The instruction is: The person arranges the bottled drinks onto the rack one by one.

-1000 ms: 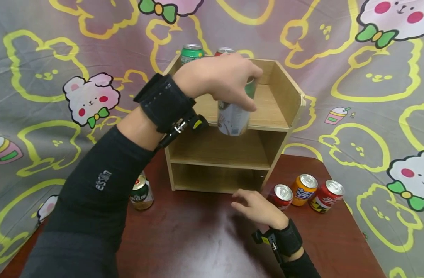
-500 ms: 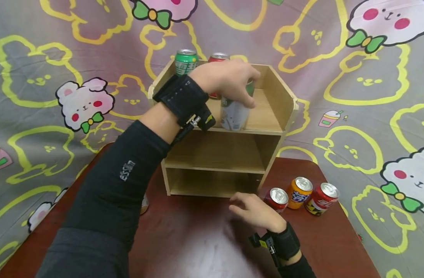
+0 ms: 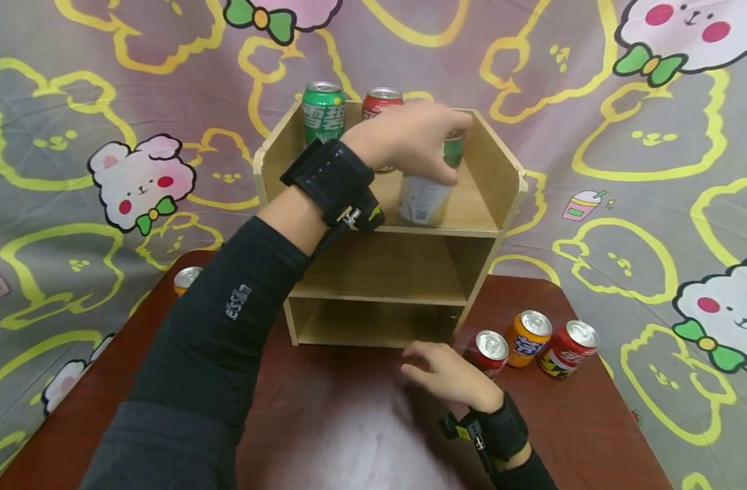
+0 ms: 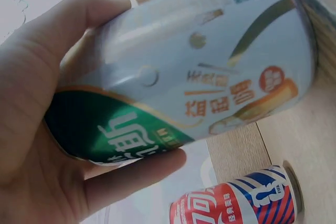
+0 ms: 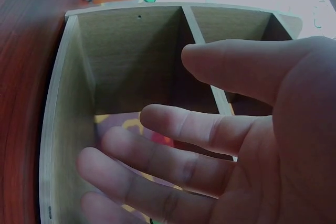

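My left hand [image 3: 410,139] grips a white-and-green drink can [image 3: 424,201] around its upper part. The can is upright at the front of the wooden shelf unit's top board [image 3: 474,204], its base close over the board. In the left wrist view, thumb and fingers wrap the can's green end [image 4: 100,124]. Behind it on the same board stand a green can [image 3: 323,112] and a red cola can [image 4: 236,200], partly hidden by the hand in the head view. My right hand [image 3: 450,378] holds nothing, fingers loosely bent before the lowest compartment [image 5: 136,66].
Right of the shelf unit, a dark red can [image 3: 491,350], an orange can [image 3: 528,338] and a red can [image 3: 568,349] stand on the brown table [image 3: 324,422]. Another can [image 3: 186,278] shows at the left, partly behind my left arm. A patterned cloth [image 3: 631,218] hangs behind.
My left hand has carried the white-and-green can from in front of the top board's edge back and slightly right, over the board. The head view has shifted a little; the right hand stays put.
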Demonstrator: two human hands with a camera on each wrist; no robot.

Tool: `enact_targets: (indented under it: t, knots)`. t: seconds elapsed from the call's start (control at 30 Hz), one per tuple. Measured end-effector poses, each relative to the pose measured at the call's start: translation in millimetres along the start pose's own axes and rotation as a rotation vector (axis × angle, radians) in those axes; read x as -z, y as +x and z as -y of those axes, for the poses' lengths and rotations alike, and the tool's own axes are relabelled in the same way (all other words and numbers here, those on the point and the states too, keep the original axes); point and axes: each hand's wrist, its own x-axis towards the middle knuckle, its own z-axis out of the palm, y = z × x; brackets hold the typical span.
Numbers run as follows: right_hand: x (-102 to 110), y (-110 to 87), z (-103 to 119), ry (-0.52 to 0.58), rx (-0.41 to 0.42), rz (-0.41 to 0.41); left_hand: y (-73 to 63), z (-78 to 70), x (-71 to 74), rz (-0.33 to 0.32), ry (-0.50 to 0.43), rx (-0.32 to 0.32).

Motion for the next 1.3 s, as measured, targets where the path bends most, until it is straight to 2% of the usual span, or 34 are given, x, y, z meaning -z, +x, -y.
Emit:
enact_targets:
  t: [0.13, 0.27, 0.5, 0.7, 1.1, 1.3]
  knots:
    - [-1, 0.2, 0, -0.016, 0.006, -0.014, 0.3, -4.0, -2.5, -0.021, 0.046, -0.003]
    - [-4, 1.2, 0, -0.024, 0.009, -0.011, 1.6, -5.3, -5.2, -0.017, 0.068, 0.029]
    - [-9, 1.8, 0, -0.017, 0.019, 0.003, 12.1, -6.8, -7.3, 0.032, 0.079, 0.113]
    - [-8, 1.5, 2, -0.008, 0.014, 0.017, 20.5, -5.3, -5.1, 0.066, 0.073, 0.16]
    - [-15, 5.8, 1, -0.006, 0.033, 0.065, 42.7, 7.1, -7.6, 0.07, 0.071, 0.169]
    - [-17, 7.0, 2, -0.012, 0.027, 0.062, 48.2, 13.6, -8.8, 0.044, 0.05, 0.174]
